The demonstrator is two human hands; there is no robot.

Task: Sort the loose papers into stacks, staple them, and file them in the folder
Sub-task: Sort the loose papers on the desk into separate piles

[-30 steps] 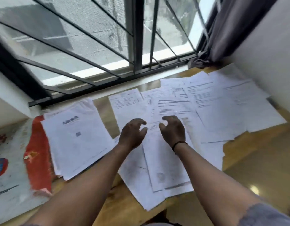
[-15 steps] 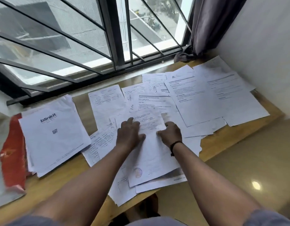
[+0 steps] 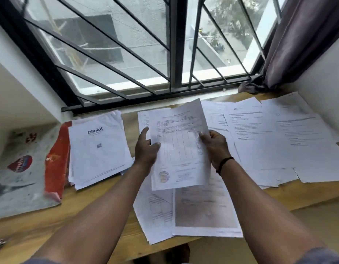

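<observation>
A printed sheet with a table and a round stamp (image 3: 181, 147) is held up above the wooden desk (image 3: 100, 206). My left hand (image 3: 145, 149) pinches its left edge with the thumb on the front. My right hand (image 3: 215, 147) grips its right edge. Loose papers (image 3: 269, 141) lie spread across the right half of the desk, and more sheets (image 3: 199, 210) lie under my forearms, hanging over the front edge. A squared-up stack topped by a "blinkit" page (image 3: 99, 147) lies on the left. A red folder (image 3: 57, 161) lies beside that stack, partly under it.
A printed cloth or bag (image 3: 18, 168) covers the desk's left end. The barred window (image 3: 174, 54) runs along the back. A grey curtain (image 3: 298, 40) hangs at the right, beside a white wall (image 3: 328, 77). No stapler shows.
Both hands were pressing on a sheet lying on the pile; now they have lifted that sheet off the desk and hold it up facing me. The view has tilted up and shifted left.
</observation>
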